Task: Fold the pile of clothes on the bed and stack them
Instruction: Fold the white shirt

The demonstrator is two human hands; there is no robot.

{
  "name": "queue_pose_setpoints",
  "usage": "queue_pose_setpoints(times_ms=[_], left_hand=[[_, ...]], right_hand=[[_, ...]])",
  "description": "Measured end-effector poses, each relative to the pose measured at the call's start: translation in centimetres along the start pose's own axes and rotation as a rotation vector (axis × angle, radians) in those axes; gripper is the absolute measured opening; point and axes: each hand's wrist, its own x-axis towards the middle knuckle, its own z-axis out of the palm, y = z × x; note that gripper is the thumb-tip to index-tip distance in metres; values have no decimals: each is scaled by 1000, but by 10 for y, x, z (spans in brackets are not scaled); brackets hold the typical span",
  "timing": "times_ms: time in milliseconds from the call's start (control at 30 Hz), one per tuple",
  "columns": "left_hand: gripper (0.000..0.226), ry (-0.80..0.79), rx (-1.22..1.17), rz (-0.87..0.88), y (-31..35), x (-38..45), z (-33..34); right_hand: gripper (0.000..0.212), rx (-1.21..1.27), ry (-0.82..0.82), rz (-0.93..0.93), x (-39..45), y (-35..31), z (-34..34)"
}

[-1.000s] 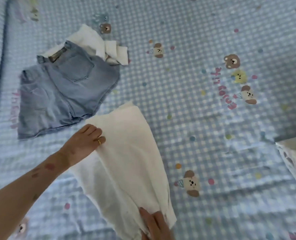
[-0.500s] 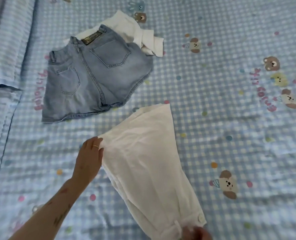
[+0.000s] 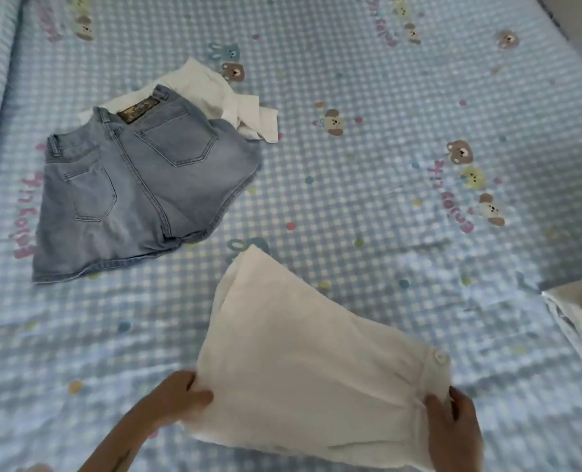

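Left hand (image 3: 180, 395) moved from the white garment's (image 3: 303, 362) upper edge to its lower left corner. Right hand (image 3: 452, 427) came fully into frame, gripping the buttoned end.

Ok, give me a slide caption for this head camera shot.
Both hands, left and right, grip a cream garment on the checked bedsheet, with denim shorts lying beyond.

Left hand (image 3: 180, 395) and right hand (image 3: 452, 424), both pinching.

A single head-worn camera looks forward and steeply down, close over the near edge of the bed (image 3: 367, 206) toward its far edge.
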Motion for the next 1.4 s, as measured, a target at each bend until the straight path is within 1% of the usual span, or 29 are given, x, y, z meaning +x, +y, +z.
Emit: queue_pose_setpoints(times_ms=[33,67,100,167,200,233,333,433,533,667,733,800,900,967,1033,1067,1100,1167,1233,1267,1300,1333,1400], left_hand=[[14,23,-78,22,0,-5,18],[23,84,-200,35,4,-8,34],[31,165,-334,27,11,-9,47],[46,331,-467,-8,32,-8,64],[51,383,-471,-35,42,-7,70],[53,410,-464,-56,51,-6,75],[42,424,-497,-96,79,-12,82],[52,493,-578,-70,130,-22,93],[55,574,-643,27,211,-27,109],[40,645,-721,179,329,-13,129],[36,665,-773,229,389,1,146],[34,659,-791,251,443,18,164],[31,589,-815,250,511,43,198],[27,551,-808,268,543,57,222],[22,490,-770,261,565,69,250],[21,461,-746,254,570,74,263],[26,436,-724,246,570,77,276],[44,390,-634,255,563,86,301],[53,348,-509,272,550,90,314],[54,340,-446,279,544,89,316],[54,337,-398,299,536,88,317],[53,321,-362,321,529,87,315],[44,328,-296,379,504,85,307]], right_hand=[[47,-81,-59,-11,10,-5,-15],[38,-116,-118,-34,22,-11,-16],[37,-138,-163,-65,32,-18,-16],[49,-193,-245,-69,45,-25,-8],[53,-238,-269,-89,49,-29,-2],[53,-247,-286,-97,53,-33,3],[36,-193,-222,-185,73,-57,0],[27,-135,-217,-366,114,-100,-22],[23,-160,-174,-495,184,-149,-53],[24,-224,-136,-553,294,-205,-95],[24,-246,-101,-560,351,-226,-122],[23,-268,-60,-566,401,-238,-149],[23,-309,10,-559,471,-239,-192],[26,-347,59,-534,512,-232,-218],[29,-389,97,-467,548,-216,-240],[31,-401,111,-423,563,-206,-249],[33,-441,126,-381,573,-194,-255],[45,-624,121,-316,590,-166,-259],[58,-783,-5,-277,593,-143,-252],[60,-808,-75,-268,591,-134,-249],[61,-831,-107,-267,589,-128,-246],[60,-867,-85,-287,587,-126,-243],[58,-976,34,-374,575,-135,-234]])
